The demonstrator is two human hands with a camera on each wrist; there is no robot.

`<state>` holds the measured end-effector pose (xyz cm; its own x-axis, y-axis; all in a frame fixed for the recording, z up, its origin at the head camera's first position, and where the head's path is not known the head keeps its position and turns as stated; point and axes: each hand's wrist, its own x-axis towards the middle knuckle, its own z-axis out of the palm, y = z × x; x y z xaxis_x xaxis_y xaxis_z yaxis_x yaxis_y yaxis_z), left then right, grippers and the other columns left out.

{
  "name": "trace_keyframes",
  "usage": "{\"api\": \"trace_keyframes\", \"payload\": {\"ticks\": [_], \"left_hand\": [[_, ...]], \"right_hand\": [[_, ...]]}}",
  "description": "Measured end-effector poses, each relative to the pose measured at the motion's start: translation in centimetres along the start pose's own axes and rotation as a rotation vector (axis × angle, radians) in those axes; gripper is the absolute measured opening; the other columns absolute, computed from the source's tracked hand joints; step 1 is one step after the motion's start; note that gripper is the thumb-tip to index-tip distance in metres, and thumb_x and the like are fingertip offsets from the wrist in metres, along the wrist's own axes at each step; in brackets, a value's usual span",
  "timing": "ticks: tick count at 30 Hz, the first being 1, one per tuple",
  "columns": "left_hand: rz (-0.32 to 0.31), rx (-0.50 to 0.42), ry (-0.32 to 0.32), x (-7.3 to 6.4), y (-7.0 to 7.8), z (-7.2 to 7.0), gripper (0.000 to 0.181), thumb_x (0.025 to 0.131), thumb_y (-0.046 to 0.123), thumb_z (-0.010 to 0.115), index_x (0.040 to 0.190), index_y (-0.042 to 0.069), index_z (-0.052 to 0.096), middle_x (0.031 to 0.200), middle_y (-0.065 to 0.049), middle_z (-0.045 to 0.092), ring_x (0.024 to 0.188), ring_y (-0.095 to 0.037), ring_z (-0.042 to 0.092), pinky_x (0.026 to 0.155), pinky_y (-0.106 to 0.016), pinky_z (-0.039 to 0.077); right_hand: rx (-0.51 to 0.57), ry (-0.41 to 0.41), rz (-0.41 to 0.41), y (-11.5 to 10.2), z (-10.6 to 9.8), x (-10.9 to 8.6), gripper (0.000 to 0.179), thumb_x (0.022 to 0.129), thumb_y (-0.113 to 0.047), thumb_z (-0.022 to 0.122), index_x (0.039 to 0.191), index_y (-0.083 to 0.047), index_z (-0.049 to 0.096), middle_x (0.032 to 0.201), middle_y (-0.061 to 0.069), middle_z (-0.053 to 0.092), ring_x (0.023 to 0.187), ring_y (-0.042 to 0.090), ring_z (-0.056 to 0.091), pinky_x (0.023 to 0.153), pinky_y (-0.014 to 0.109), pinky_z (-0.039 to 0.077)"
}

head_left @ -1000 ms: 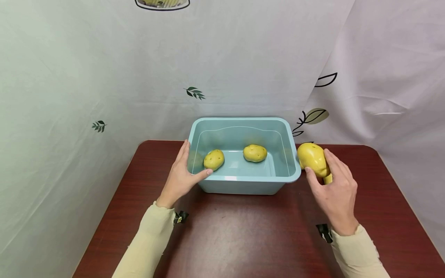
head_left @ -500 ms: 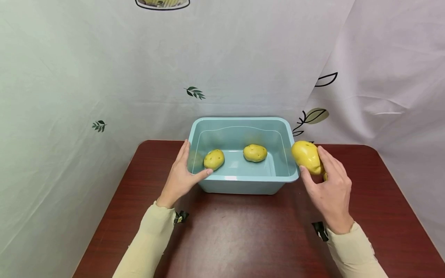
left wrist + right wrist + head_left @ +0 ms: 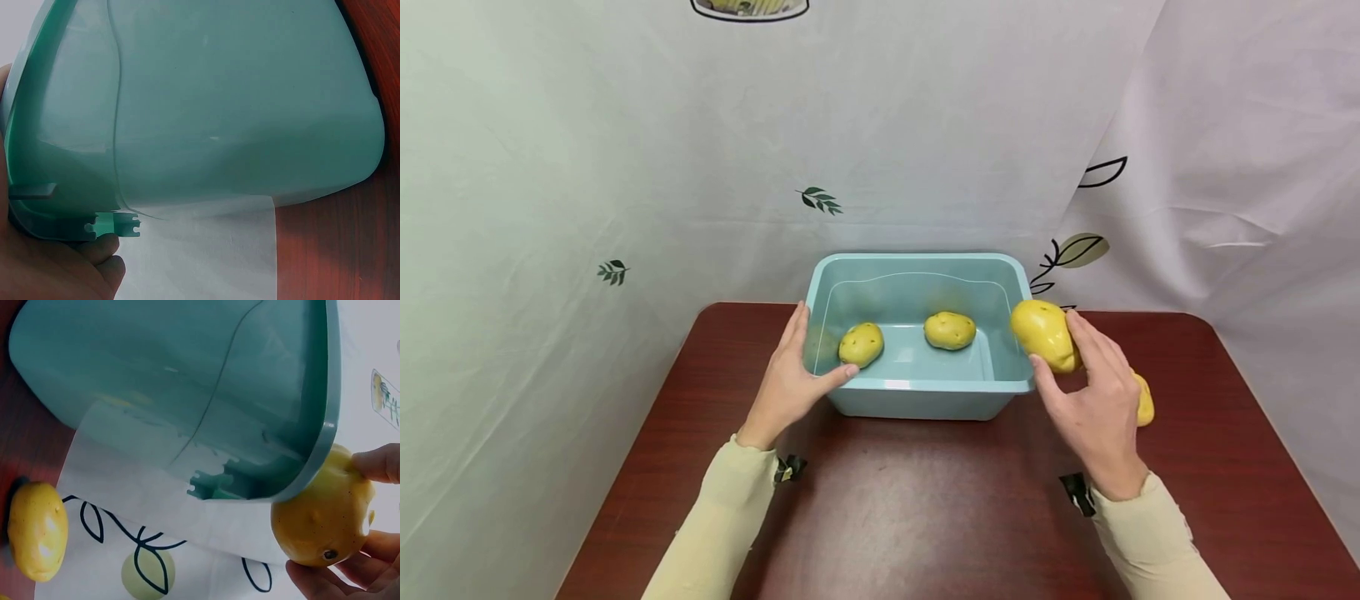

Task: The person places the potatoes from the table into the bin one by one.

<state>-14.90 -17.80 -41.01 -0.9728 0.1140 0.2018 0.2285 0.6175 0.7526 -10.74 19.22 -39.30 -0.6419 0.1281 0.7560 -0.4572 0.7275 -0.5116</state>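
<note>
A light blue plastic basin (image 3: 917, 404) stands at the back of the table with two yellow potatoes inside, a left potato (image 3: 861, 344) and a right potato (image 3: 950, 331). My left hand (image 3: 790, 383) holds the basin's left side, thumb over the front-left rim. In the left wrist view, its fingertips (image 3: 107, 247) lie under the rim by a corner. My right hand (image 3: 1101, 400) holds a larger yellow potato (image 3: 1045, 335) between thumb and fingers, over the basin's right rim. In the right wrist view this held potato (image 3: 322, 515) is partly behind the basin's rim.
Another yellow potato (image 3: 1143, 398) lies on the dark red table (image 3: 910, 508), partly hidden behind my right hand. The right wrist view shows a potato (image 3: 38, 531) on the table beside the basin. A printed white cloth (image 3: 925, 125) hangs behind the table.
My right hand has moved left with its potato, from beside the basin to over its right rim. The potato on the table has come into view behind it. My left hand stays put.
</note>
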Motion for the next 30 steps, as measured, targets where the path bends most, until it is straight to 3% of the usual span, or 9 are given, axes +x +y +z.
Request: {"api": "trace_keyframes", "payload": {"ticks": [20,30], "left_hand": [[-0.003,-0.007,0.001,0.0,0.1,-0.1,0.115,0.080,0.058,0.079,0.163,0.013,0.013,0.167,0.009,0.006,0.152,-0.022,0.015,0.116,-0.057,0.024],[-0.007,-0.011,-0.007,-0.1,0.2,-0.1,0.114,0.081,0.056,0.079,0.163,0.015,0.011,0.167,0.009,0.005,0.153,-0.022,0.014,0.116,-0.058,0.023]], "right_hand": [[0.081,-0.050,-0.046,-1.5,1.9,0.0,0.062,0.080,-0.013,0.080,0.137,0.001,0.061,0.136,0.014,0.062,0.121,0.037,0.058,0.109,0.034,0.040],[0.056,-0.110,-0.036,-1.8,2.4,0.0,0.063,0.080,-0.010,0.083,0.137,0.001,0.060,0.137,0.016,0.061,0.125,0.034,0.057,0.109,0.042,0.041]]}}
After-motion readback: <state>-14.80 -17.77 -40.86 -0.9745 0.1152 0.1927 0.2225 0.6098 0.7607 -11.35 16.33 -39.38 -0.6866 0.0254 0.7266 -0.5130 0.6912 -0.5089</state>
